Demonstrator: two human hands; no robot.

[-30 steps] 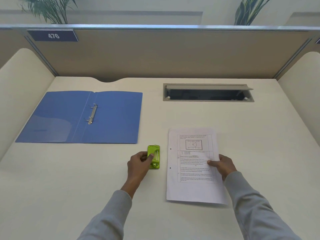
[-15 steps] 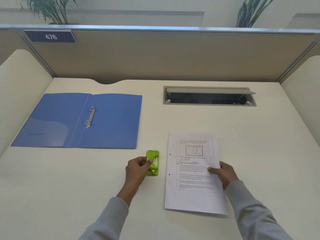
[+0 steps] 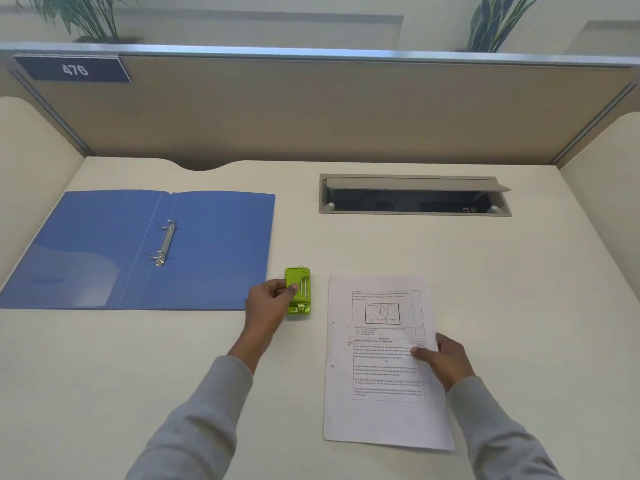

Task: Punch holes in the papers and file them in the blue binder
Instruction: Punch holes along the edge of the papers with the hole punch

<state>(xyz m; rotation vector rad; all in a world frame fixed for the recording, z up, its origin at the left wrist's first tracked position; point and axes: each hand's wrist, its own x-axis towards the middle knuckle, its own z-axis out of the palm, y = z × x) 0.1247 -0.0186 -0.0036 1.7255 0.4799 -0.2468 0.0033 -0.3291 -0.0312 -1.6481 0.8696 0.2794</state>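
1. Blue binder (image 3: 214, 251): open and flat on the counter (image 3: 104, 375), left of the green hole punch (image 3: 300, 292) and reaching further back than it, with the metal ring mechanism (image 3: 166, 242) on the spine.
2. Left hand (image 3: 268, 303): just left of the punch and touching it, grip closed on the punch, thumb across its top, fingers curled against its left side.
3. Hole punch itself: on the counter, long side running away from the person, metal parts facing up.
4. Papers (image 3: 381, 420): just right of the punch but apart from it, flat on the counter, printed side up, two punched holes along the edge facing the punch.
5. Grey cable hatch (image 3: 414, 195): beyond and right of the punch, sunk in the counter, lid tilted up.
6. Right hand (image 3: 443, 360): well right of the punch, at the far edge of the papers, grip narrow and pinching them, thumb on top of the page.
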